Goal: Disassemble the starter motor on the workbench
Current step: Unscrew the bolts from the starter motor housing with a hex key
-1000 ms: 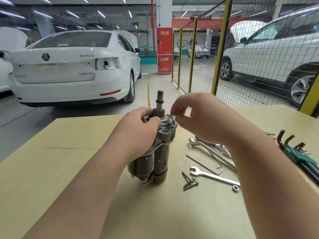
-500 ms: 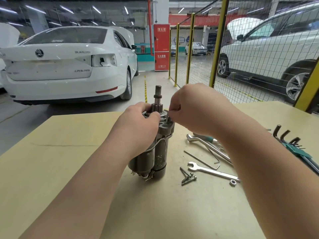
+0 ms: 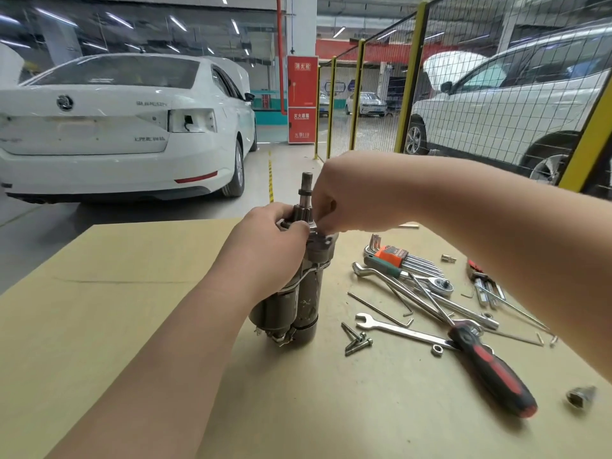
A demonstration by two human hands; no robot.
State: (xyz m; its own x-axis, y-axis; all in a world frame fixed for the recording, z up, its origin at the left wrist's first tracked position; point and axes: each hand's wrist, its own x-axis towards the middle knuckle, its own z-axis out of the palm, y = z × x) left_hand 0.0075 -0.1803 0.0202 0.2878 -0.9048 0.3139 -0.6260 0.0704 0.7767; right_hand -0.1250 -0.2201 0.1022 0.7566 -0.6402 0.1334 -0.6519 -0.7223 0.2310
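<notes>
left hand [image 3: 268,246] gripping upright starter motor [image 3: 294,303], right hand [image 3: 351,193] pinching atop

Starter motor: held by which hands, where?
Left hand grips the starter motor at its upper end, beside the pinion. Right hand pinches at the top flange; any small part is hidden.

Perhaps "SUPERB" on the white car's boot lid [image 3: 99,134] — "119" low on the red cabinet [image 3: 302,94]

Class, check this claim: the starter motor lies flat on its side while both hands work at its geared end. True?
No. The head view shows the starter motor standing upright on the workbench; the left hand and right hand do work at its geared end.
</notes>
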